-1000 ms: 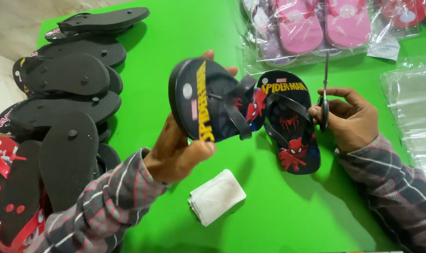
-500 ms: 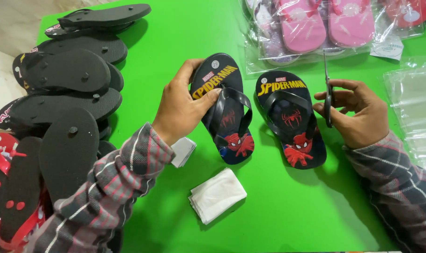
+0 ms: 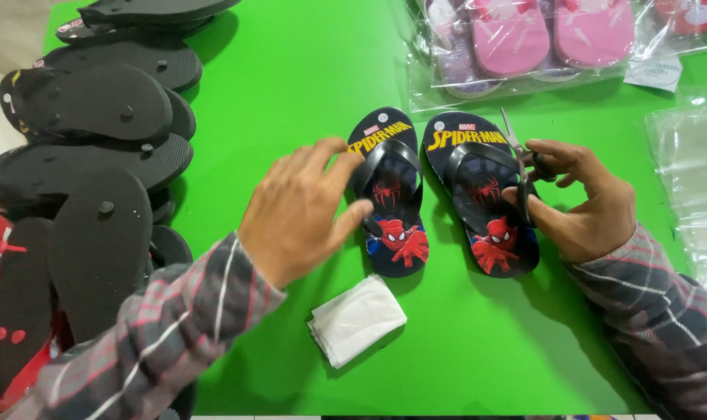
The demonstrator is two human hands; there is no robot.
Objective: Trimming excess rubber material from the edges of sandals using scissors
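Observation:
Two small dark blue flip-flops with a red cartoon figure lie side by side, straps up, on the green table (image 3: 291, 85). My left hand (image 3: 303, 210) rests open on the left flip-flop (image 3: 391, 194), fingertips touching its strap and edge. My right hand (image 3: 583, 198) is closed on a pair of scissors (image 3: 518, 155), blades pointing up, at the right edge of the right flip-flop (image 3: 481, 194), fingers touching its strap.
A stack of black flip-flops, soles up (image 3: 97, 148), fills the left side. Bagged pink and purple flip-flops (image 3: 524, 39) lie at the back. Empty clear plastic bags (image 3: 691, 171) sit at the right. A folded white cloth (image 3: 357, 319) lies in front.
My left hand turned the left flip-flop over, set it down beside the other one, and now opens over it. My right hand with the scissors stayed by the right flip-flop.

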